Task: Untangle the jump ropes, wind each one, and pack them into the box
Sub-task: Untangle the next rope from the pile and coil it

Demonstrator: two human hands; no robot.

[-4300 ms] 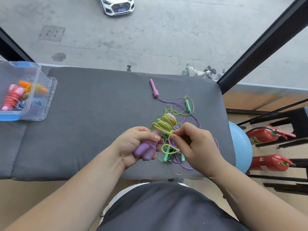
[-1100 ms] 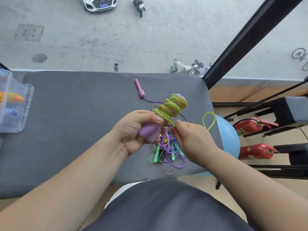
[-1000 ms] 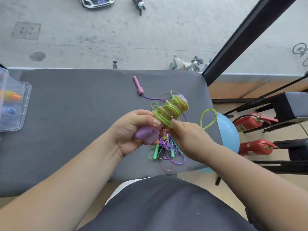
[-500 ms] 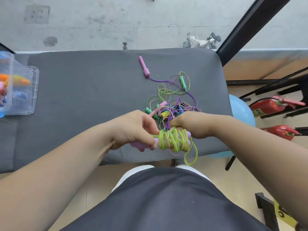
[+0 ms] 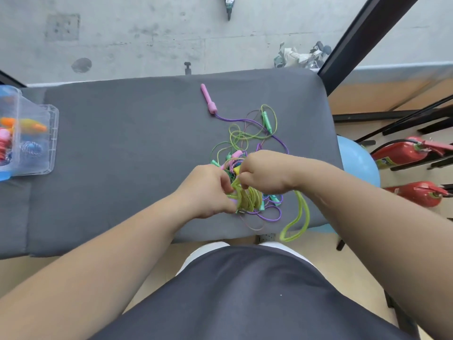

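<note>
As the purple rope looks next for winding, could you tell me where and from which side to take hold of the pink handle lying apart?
Probably pinch the pink handle across its slim shaft, from above at the far end: it lies flat and alone on the grey cushion, and the purple cord leaves its thicker near end toward the tangle.

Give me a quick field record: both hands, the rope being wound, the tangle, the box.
Left hand: grips yellow-green rope bundle
Right hand: pinches its cord beside the bundle
Rope state: mostly coiled; one loose loop hangs past the bench front
Tangle: purple and green cords unsorted on bench
Pink handle: lies apart, far side
Box: bench's left end, ropes inside
</note>
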